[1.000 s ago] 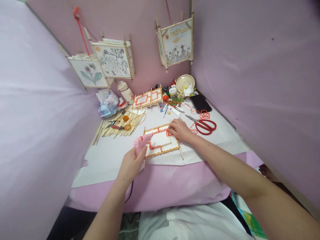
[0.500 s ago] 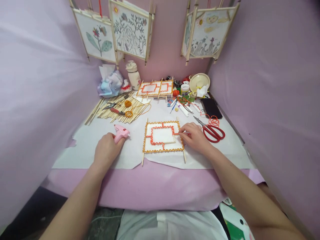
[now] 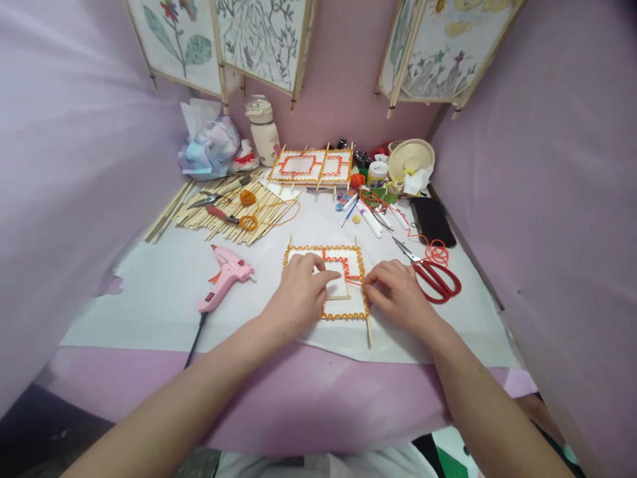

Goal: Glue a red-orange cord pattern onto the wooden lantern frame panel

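Observation:
A white panel (image 3: 336,307) in a stick frame, edged with wavy ochre cord, lies flat on the table. Orange cord (image 3: 347,267) outlines part of its inner stick rectangle. My left hand (image 3: 303,285) is over the panel's left half, fingers apart and holding nothing, index finger reaching towards the inner right side; it hides the left part of the orange outline. At the right edge, my right hand (image 3: 395,292) pinches the loose orange cord. A pink glue gun (image 3: 226,277) lies on its side left of the panel, its cable running to the table's front edge.
Red-handled scissors (image 3: 436,281) and a black phone (image 3: 432,221) lie to the right. Thin sticks (image 3: 199,222) with pliers (image 3: 219,211) are at the back left. A finished panel (image 3: 298,164), a bottle (image 3: 263,129) and a tissue pack (image 3: 212,149) stand behind. Picture lanterns (image 3: 263,43) hang above.
My left hand has let go of the glue gun, leaving it on the table, and moved right onto the panel. My right hand stays at the panel's right edge with the cord. The view has tilted down.

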{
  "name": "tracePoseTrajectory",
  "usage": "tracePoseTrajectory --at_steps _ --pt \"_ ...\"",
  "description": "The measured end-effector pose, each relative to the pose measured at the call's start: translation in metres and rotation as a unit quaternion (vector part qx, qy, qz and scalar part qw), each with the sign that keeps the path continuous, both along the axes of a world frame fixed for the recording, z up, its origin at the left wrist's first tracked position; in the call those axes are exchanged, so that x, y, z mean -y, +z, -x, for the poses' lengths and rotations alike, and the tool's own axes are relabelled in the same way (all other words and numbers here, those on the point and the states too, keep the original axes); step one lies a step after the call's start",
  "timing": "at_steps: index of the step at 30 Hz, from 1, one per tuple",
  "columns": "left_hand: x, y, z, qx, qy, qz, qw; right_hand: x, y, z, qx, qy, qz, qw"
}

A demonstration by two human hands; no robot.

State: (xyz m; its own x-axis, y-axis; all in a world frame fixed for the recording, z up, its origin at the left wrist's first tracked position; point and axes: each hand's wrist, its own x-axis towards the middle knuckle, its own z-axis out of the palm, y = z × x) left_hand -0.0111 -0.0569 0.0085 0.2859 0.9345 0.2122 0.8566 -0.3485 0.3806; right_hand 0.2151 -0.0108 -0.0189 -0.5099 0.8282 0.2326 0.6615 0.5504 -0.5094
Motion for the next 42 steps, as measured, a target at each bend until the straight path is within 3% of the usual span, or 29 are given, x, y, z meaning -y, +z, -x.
tracePoseTrajectory --at_steps 3,9,25,31,34,36,39,42 --pt "-0.011 -0.01 -0.013 -0.012 -0.017 0.026 0.999 0.0 -0.001 0.001 0.005 -0.007 0.003 1.0" --pt "-0.014 -0.018 -0.014 -0.004 -0.021 0.028 0.999 0.001 -0.002 0.003 0.033 -0.046 -0.026 0.998" --pt "-0.013 -0.022 -0.014 0.017 -0.014 0.023 0.999 0.002 -0.002 0.002 0.066 -0.104 -0.018 0.992" --pt "-0.01 -0.01 -0.013 0.061 0.034 -0.019 0.997 0.002 0.003 0.001 0.042 -0.088 0.008 0.995" --pt "-0.002 0.001 -0.021 0.124 0.059 0.022 0.99 0.003 0.004 0.002 0.007 -0.075 0.062 0.995" --pt "0.007 0.005 -0.031 0.208 0.078 0.114 0.968 0.005 0.005 0.004 -0.041 -0.077 0.119 0.989" --pt "0.02 0.005 -0.052 0.348 0.107 0.274 0.89 0.004 0.009 0.007 -0.119 -0.09 0.2 0.968" --pt "0.029 0.002 -0.068 0.444 0.122 0.325 0.826 0.0 0.015 0.009 -0.168 -0.092 0.255 0.948"
